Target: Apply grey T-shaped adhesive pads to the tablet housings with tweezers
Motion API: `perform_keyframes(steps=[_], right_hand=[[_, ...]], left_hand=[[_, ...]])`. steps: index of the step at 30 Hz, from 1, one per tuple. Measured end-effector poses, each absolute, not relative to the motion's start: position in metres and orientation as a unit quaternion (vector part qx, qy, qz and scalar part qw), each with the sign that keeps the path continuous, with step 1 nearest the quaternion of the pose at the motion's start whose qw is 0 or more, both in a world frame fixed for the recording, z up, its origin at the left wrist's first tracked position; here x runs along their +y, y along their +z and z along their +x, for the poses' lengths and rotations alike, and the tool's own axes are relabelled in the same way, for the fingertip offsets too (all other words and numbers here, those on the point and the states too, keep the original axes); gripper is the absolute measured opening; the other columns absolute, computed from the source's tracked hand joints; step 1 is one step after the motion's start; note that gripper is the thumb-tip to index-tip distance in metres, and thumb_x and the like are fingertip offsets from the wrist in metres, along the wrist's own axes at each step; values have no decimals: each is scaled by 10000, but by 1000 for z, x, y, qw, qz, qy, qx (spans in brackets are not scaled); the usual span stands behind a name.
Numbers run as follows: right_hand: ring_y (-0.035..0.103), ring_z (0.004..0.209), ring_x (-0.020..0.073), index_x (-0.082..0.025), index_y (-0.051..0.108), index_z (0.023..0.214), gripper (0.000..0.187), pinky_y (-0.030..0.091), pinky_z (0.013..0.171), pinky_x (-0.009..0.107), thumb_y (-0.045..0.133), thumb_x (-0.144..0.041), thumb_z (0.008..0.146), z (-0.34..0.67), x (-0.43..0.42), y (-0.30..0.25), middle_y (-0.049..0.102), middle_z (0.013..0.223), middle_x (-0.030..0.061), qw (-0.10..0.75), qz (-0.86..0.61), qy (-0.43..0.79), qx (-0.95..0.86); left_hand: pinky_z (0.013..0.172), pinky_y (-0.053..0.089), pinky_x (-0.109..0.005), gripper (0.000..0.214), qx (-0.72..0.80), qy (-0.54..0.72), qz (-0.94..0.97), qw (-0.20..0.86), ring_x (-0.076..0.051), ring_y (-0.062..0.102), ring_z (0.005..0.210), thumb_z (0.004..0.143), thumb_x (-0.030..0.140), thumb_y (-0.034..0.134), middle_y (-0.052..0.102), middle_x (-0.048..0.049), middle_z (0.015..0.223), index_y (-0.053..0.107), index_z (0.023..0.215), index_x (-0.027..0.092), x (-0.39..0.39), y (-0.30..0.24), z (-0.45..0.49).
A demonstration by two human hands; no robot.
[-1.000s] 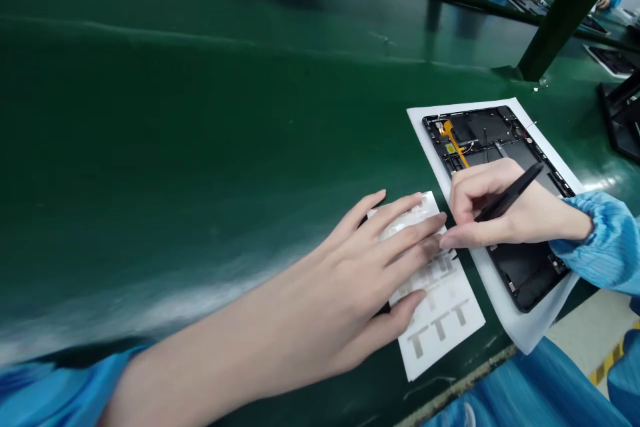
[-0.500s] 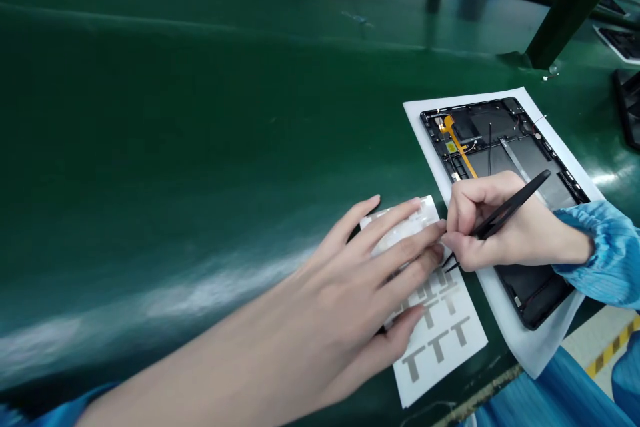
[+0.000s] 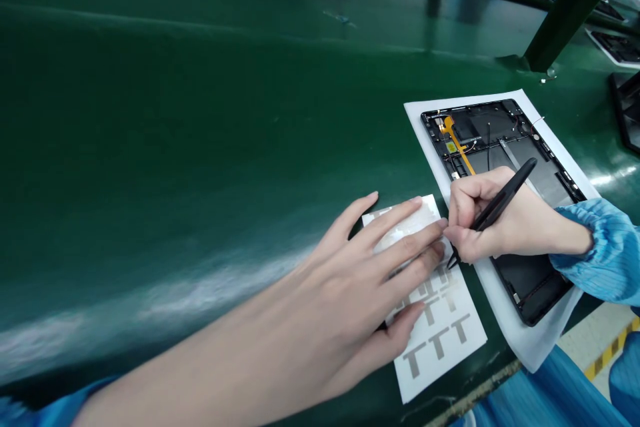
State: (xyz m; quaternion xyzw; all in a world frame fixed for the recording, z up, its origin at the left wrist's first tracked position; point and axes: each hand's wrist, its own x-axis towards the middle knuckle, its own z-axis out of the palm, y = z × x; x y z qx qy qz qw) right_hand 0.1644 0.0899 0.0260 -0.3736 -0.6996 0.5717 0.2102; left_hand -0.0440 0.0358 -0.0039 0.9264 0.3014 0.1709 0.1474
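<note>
My left hand (image 3: pixel 370 280) lies flat with fingers spread over a white sticker sheet (image 3: pixel 430 373), pressing it to the bench. Rows of grey T-shaped stickers (image 3: pixel 439 345) show on its lower half; my fingers cover part of the upper half. Black tweezers (image 3: pixel 505 195) are pinched in my right hand (image 3: pixel 487 220). Their tips touch or hover just over the sheet's right edge, beside my left fingertips; I cannot tell whether a sticker is between them. Behind my right hand lies an open tablet housing (image 3: pixel 537 297) with an orange flex cable (image 3: pixel 459 145) inside.
White paper (image 3: pixel 535 353) lies under the housing, near the front edge of the green bench (image 3: pixel 175 133). A green post (image 3: pixel 575 13) rises at the back right. More dark housings (image 3: pixel 617 47) lie at the far right. Yellow-black floor tape (image 3: pixel 610 353) shows below.
The tweezers have tilted more upright and their tips look closer together. My right hand has shifted slightly. My left hand stays on the sheet.
</note>
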Motion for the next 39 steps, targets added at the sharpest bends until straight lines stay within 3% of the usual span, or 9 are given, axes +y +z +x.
perform_keyframes(steps=[6,14,19,23,30,36,39], right_hand=[[477,526,79,-161,498,543,194,344,469,189,671,-112,615,163,91,27,542,571,-39,200,-375,575,-699],[539,510,97,-165,502,556,196,400,463,183,676,-102,620,163,92,28,573,533,-38,190,-378,599,-680],[488,468,74,-168,474,525,255,349,421,168,690,-91,639,161,91,30,522,485,-57,195,-388,566,-701],[484,427,58,-170,462,516,301,351,398,157,700,-97,685,158,88,28,529,465,-60,234,-381,557,-700],[574,385,77,-176,460,543,412,434,348,132,841,-264,674,168,77,52,572,490,-62,304,-378,660,-573],[655,572,91,-179,553,751,318,572,531,171,770,-409,782,212,37,52,635,693,-27,397,-366,636,-551],[683,600,126,-184,566,787,253,608,557,224,718,-375,851,221,13,36,640,708,-10,453,-386,601,-534]], left_hand=[[1163,213,-583,348,313,150,921,177,-301,389,1375,930,343,382,585,-17,1337,605,1190,277,36,-5,-44],[1180,206,-531,345,285,162,938,111,-266,360,1395,938,321,430,571,-26,1350,515,1261,236,35,-8,-47],[1159,250,-538,300,278,169,941,94,-276,374,1384,958,329,403,617,-37,1276,541,1202,221,35,-7,-45],[1153,263,-528,297,279,148,945,86,-264,322,1416,960,340,408,593,-24,1316,531,1214,246,36,-7,-48],[1188,166,-420,327,269,216,937,54,-250,432,1344,980,324,354,614,-12,1300,567,1199,206,35,-11,-48],[1200,142,-397,344,255,223,939,49,-232,337,1406,1007,285,340,552,-43,1364,533,1265,166,41,-19,-50],[1157,240,-423,250,259,239,935,44,-244,415,1340,983,191,413,575,-71,1305,577,1169,158,40,-14,-47]])
